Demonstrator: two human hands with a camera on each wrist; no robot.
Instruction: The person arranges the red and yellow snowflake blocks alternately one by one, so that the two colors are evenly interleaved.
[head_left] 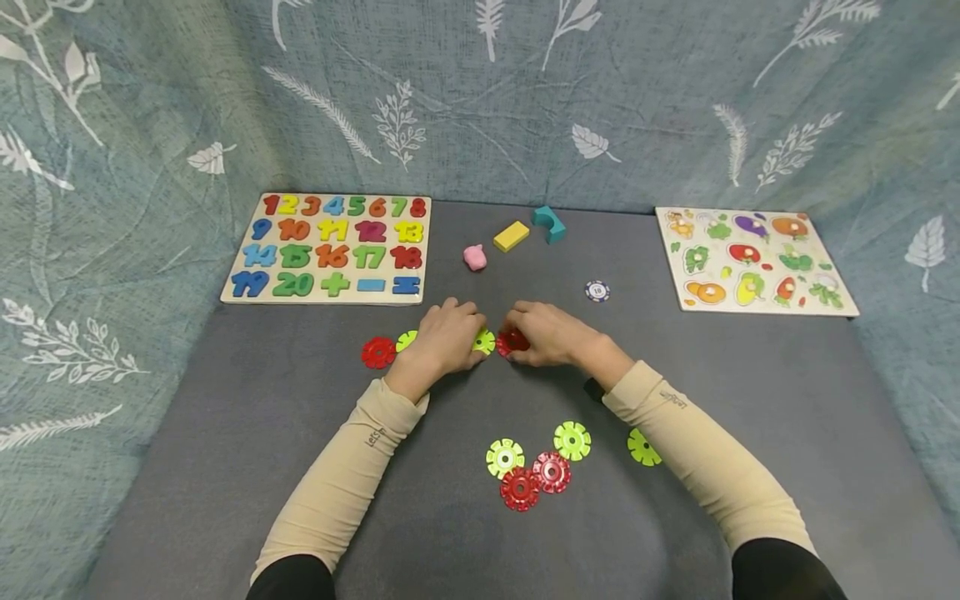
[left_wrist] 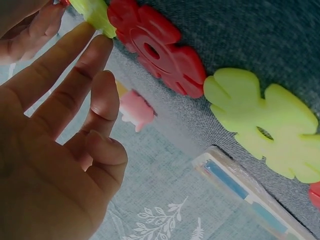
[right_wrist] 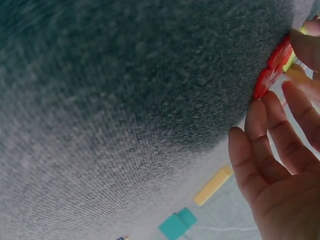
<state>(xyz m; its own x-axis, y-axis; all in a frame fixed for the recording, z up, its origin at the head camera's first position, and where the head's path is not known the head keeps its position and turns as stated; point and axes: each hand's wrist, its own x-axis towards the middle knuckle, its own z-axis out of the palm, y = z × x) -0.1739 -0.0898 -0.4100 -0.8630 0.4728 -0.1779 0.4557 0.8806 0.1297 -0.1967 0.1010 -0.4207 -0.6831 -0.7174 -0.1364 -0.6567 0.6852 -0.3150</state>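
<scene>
A row of flower-shaped plastic building discs lies flat on the dark table. My left hand [head_left: 444, 335] reaches over the row and pinches a yellow-green disc [head_left: 486, 342] at its right end. Just beside it, my right hand [head_left: 551, 335] grips a red disc [head_left: 512, 342] between thumb and fingers. These two discs meet edge to edge; whether they interlock cannot be told. Under the left hand the row is partly hidden, but the left wrist view shows another red disc [left_wrist: 155, 47] and a yellow-green disc [left_wrist: 265, 125]. A red disc [head_left: 378, 352] ends the row at left.
Nearer the person lie loose yellow-green discs [head_left: 505, 458] and red discs [head_left: 552, 472]; another yellow-green disc [head_left: 643, 447] is by the right sleeve. Behind are a number puzzle [head_left: 352, 268], pink toy [head_left: 475, 257], yellow block [head_left: 512, 237], teal arch [head_left: 550, 224], poker chip [head_left: 597, 291] and vegetable puzzle [head_left: 757, 275].
</scene>
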